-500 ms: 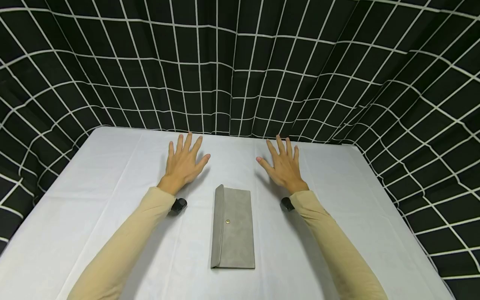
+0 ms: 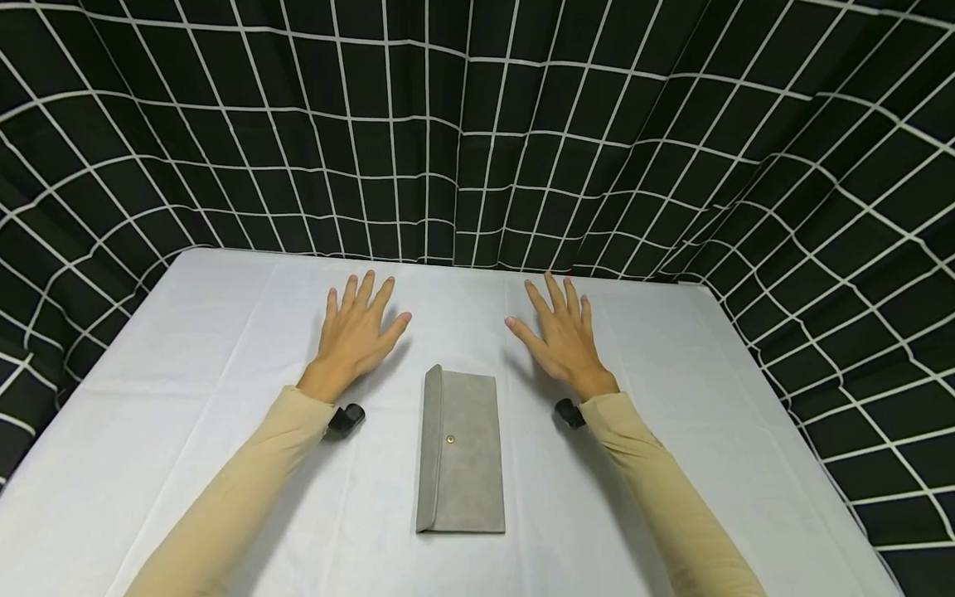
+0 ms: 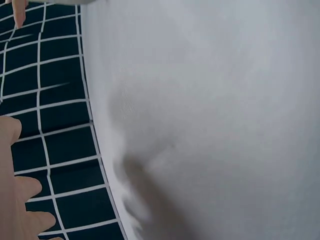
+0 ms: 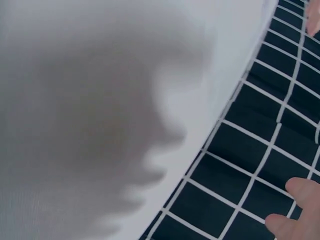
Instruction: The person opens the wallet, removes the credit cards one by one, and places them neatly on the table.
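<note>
A flat grey case [image 2: 472,456] with a folded flap along its left side and a small brass snap lies on the white table. Beyond it to the left, my left hand [image 2: 351,336] is held over the cloth, fingers spread and holding nothing. My right hand [image 2: 564,338] mirrors it on the other side, also spread with nothing in it. Neither hand touches the case. Part of the left hand [image 3: 20,200] shows at the edge of the left wrist view, and fingertips of the right hand [image 4: 297,210] at the edge of the right wrist view.
A white cloth covers the table [image 2: 224,365]. Behind it and along both sides hangs a black curtain [image 2: 418,149] with a white grid. A small black camera is strapped at each wrist, with tan sleeves behind.
Both hands have drawn back slightly toward the body, the left one also a little to the left. The case lies as before; the view has shifted slightly.
</note>
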### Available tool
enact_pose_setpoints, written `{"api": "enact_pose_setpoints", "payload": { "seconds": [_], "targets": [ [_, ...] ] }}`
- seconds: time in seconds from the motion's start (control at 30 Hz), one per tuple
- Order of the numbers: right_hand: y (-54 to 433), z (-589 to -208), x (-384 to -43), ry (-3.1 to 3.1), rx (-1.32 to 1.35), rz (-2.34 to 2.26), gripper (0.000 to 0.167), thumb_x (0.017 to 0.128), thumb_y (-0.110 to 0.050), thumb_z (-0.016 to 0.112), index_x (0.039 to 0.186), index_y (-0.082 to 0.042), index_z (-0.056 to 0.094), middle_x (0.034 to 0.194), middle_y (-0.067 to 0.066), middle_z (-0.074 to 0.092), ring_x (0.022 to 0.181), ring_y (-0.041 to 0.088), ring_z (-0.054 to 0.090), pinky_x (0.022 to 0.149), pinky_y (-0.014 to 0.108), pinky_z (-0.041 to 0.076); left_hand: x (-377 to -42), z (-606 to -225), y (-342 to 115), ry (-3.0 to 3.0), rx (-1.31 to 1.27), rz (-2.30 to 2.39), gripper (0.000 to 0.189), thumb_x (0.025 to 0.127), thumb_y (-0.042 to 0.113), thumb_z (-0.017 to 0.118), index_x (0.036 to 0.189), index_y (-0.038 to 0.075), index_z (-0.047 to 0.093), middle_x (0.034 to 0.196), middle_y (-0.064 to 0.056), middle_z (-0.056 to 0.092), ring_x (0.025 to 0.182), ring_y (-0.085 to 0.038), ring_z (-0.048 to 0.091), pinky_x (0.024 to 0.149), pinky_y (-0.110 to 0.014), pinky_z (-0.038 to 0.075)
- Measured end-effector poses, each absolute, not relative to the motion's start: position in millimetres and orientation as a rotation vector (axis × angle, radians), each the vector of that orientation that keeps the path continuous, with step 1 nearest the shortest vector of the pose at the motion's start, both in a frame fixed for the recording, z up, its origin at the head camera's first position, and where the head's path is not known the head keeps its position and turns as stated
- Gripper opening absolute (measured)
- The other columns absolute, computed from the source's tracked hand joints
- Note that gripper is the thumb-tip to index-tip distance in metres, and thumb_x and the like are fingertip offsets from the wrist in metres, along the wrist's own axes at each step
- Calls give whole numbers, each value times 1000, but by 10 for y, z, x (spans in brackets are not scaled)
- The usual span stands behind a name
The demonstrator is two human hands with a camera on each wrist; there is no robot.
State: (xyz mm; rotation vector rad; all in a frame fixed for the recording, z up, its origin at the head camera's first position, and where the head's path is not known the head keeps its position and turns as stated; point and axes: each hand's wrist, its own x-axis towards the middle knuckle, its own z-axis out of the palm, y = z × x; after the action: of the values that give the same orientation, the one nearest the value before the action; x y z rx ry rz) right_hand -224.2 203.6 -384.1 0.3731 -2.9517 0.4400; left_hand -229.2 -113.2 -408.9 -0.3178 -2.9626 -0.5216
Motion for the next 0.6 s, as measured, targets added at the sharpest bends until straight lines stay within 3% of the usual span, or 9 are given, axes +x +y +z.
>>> {"api": "enact_pose_setpoints", "payload": {
  "seconds": [0.33,0.6],
  "targets": [
    [2034,-3818,-2078,-2964,369,571,71,100,-61,35,158,-22,24,168,11,9,155,37,-2,120,63,-2,-2135,-4056,-1039,-2944,-355,-594,70,101,57,36,158,16,26,166,-15,17,153,-40,10,121,-61,3],
    [2030,-3817,-1922,-2935,400,713,66,102,-53,42,157,-20,28,167,12,13,154,40,3,119,64,4,-1986,-4035,-973,-2925,-372,-634,68,102,52,38,157,14,28,164,-17,20,153,-40,12,121,-61,6]
  ]
}}
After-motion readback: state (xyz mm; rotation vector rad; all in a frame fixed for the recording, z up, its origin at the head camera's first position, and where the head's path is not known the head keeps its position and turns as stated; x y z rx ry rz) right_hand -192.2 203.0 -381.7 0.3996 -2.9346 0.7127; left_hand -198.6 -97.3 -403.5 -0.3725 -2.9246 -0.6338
